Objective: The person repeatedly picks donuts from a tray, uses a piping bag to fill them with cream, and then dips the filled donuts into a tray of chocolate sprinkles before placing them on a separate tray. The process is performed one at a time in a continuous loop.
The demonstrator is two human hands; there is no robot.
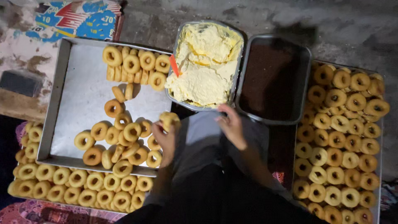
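Note:
My left hand [165,139] holds a plain ring doughnut [169,119] just past the right edge of a large metal tray [78,95] lined with white paper. That tray carries a stacked row of doughnuts at its back and a loose pile [124,143] at its front. My right hand [232,124] hovers with curled fingers by the near rim of a tub of pale yellow cream [205,62]; whether it holds anything is unclear. An orange spatula handle [174,65] sticks out of the cream.
A dark tub of brown sprinkles [273,79] sits right of the cream. A tray at the right [344,145] is packed with plain doughnuts. Another tray at the lower left [78,186] holds several rows. My knees fill the bottom centre.

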